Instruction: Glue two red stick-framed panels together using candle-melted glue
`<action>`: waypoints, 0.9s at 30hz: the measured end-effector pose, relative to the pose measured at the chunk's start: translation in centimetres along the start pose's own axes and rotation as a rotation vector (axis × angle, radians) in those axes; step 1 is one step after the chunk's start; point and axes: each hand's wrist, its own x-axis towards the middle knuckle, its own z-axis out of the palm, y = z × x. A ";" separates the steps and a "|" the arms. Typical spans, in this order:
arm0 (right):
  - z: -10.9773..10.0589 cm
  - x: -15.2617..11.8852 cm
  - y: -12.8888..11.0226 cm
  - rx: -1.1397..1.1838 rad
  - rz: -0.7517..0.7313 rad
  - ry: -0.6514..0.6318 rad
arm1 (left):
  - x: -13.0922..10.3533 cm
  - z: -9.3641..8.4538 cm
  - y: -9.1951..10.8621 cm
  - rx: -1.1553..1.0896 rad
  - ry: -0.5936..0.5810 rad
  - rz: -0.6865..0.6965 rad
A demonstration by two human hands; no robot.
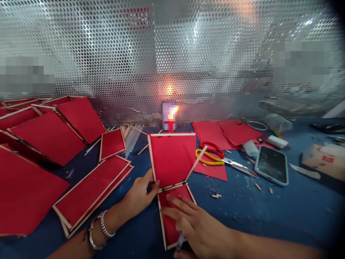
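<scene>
In the middle of the head view, a red paper panel edged with thin wooden sticks leans upright. It meets a lower red framed panel at a dark-stained stick joint. My left hand pinches the upper panel's lower left edge, thumb in front. My right hand lies over the lower panel with its fingers stretched across it. Near its thumb, the right hand holds a small pale tube-like tool, mostly hidden, its kind unclear. One loose wooden stick slants up from the joint's right end.
A lit red candle stands behind the panel, before a perforated metal screen. Framed red panels pile up at left. Scissors, red paper sheets and a phone lie at right among wood scraps.
</scene>
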 end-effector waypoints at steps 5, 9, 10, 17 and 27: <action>0.6 -0.2 0.1 -0.026 0.099 0.116 | -0.1 0.0 -0.2 0.010 0.000 -0.008; 0.9 -0.2 0.0 -0.060 0.147 0.145 | 0.0 0.0 -0.2 0.007 0.018 0.010; 0.9 -0.2 -0.1 -0.068 0.156 0.147 | 0.0 0.0 -0.2 -0.005 0.016 0.017; 1.1 -0.1 0.1 -0.067 0.182 0.149 | 0.4 -0.1 0.2 -0.250 -0.076 0.002; 1.9 0.0 0.6 -0.147 0.132 0.182 | 1.5 0.0 1.0 -0.480 -0.219 0.015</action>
